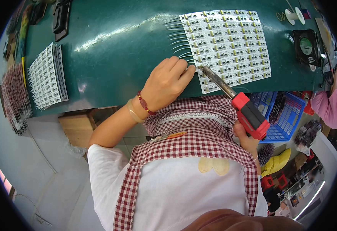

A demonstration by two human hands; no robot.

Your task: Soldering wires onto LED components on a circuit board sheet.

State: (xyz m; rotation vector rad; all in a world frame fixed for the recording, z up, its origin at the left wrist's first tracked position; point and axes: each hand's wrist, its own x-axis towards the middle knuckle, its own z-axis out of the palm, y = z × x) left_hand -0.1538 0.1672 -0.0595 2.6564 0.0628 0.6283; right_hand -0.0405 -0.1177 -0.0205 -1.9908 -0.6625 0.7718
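Red soldering iron (249, 111), axis toward half-past ten, held in right grip (247, 141); left grip (168, 79) narrow, contents unclear, beside circuit sheet (226, 50); blue basket (282, 131), four o'clock.

The worktop (118, 77) looks smooth and glossy; the soldering iron (234, 96) has a metal barrel (219, 81) and plastic handle (251, 116); the apron (187, 144) is matt cloth, the crate (294, 115) plastic.

Right hand (247, 141) holding soldering iron (250, 116) — wires (180, 41), circuit sheet (228, 52)
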